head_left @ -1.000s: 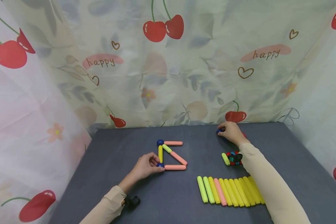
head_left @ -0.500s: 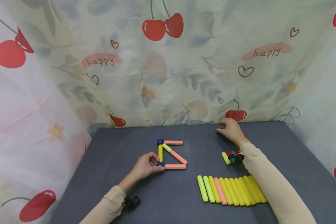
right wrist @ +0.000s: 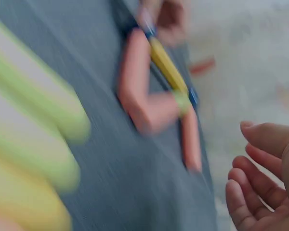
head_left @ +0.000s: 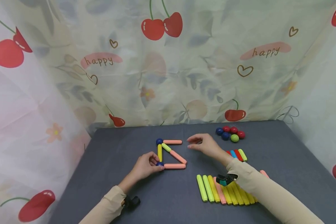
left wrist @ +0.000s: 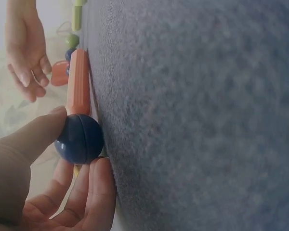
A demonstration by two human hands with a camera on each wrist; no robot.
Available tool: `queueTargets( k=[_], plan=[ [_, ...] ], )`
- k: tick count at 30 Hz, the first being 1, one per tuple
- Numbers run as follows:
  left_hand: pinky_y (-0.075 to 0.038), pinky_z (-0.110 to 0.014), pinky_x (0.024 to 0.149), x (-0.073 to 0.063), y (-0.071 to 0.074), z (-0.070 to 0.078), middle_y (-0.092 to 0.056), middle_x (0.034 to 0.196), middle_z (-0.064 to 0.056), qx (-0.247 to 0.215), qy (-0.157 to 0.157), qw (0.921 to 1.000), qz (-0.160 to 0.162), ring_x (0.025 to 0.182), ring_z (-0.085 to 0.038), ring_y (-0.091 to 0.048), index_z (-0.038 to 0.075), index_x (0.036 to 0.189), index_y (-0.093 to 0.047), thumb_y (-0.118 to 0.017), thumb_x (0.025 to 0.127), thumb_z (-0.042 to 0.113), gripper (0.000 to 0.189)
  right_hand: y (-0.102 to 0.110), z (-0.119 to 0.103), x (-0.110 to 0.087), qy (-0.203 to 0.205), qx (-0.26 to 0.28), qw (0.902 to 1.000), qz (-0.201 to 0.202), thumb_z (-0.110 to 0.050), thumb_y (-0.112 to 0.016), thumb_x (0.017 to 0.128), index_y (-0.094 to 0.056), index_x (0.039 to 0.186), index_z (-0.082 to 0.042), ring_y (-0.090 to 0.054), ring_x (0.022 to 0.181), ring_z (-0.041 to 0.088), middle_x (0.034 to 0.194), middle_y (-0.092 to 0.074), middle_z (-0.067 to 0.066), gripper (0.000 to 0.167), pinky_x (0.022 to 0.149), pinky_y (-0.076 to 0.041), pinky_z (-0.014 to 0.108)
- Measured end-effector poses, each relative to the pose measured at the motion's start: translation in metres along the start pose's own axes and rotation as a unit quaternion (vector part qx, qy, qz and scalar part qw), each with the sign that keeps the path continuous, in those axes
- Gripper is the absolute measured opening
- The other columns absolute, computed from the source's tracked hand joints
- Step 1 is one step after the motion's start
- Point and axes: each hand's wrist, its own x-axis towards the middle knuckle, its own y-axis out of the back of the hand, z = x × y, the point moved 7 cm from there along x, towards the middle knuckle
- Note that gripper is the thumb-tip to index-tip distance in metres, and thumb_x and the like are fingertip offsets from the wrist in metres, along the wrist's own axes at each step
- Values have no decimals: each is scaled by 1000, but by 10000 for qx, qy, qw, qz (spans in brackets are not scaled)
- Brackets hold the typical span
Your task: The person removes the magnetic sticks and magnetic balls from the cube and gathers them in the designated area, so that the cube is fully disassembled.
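My left hand [head_left: 146, 165] pinches a blue ball [left wrist: 79, 139] between thumb and fingers at the near left corner of a stick-and-ball figure. A yellow stick [head_left: 159, 152] runs from it to a second blue ball [head_left: 159, 141] farther back. From that far ball a pink stick [head_left: 172, 142] extends right. A short light green stick [head_left: 166, 147] and a slanting pink stick [head_left: 178, 156] lead down to the right end of the near pink stick [head_left: 175, 166]. My right hand [head_left: 208, 146] hovers right of the figure, fingers extended, holding nothing.
Red, blue and green balls [head_left: 234, 138] cluster at the table's back right. Short coloured sticks [head_left: 242, 155] lie in front of them, partly behind the right wrist. A row of longer sticks, mostly yellow [head_left: 230, 194], lies nearer, partly under the right sleeve. A printed curtain [head_left: 184, 102] stands behind.
My right hand has let go of a blue ball by the back-right cluster and moved left toward the figure, uncovering the balls. My left hand stays on its ball.
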Motion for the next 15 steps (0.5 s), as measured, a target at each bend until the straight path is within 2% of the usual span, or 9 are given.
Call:
queueTargets(
  k=[3,7,11,15],
  plan=[
    [-50,-22,64,-1,-1,2,-64,88,-2,15,-23,10000,-3,76,-12,-58,13,96,-62,-87,74,34,39,-34,-15,-7,144,158,9985,-503,-20,-75,88,-72,116,-8,-66,94,17,111,-73,11,30,80,-55,29],
    [-50,-22,62,-2,-6,5,-65,87,-2,29,-100,9999,-59,73,-11,-58,12,95,-62,-87,73,38,42,-70,-29,-14,520,-131,9936,-991,-17,-75,88,-73,113,-10,-68,95,17,108,-74,6,26,80,-56,26],
    [-50,-22,61,-3,-8,5,-65,85,-1,42,-162,9998,-72,72,-11,-58,12,94,-62,-87,73,37,42,-92,-40,-16,1030,-744,9842,-1233,-19,-76,88,-76,109,-15,-68,90,10,103,-75,-3,22,78,-54,22],
    [-50,-22,61,-5,-8,5,-65,85,-2,16,-129,9999,-84,72,-11,-58,12,94,-61,-88,73,35,41,-102,-46,-14,1247,-1055,9773,-1351,-18,-75,88,-77,108,-19,-64,86,5,100,-76,-8,20,76,-51,19]
  ],
)
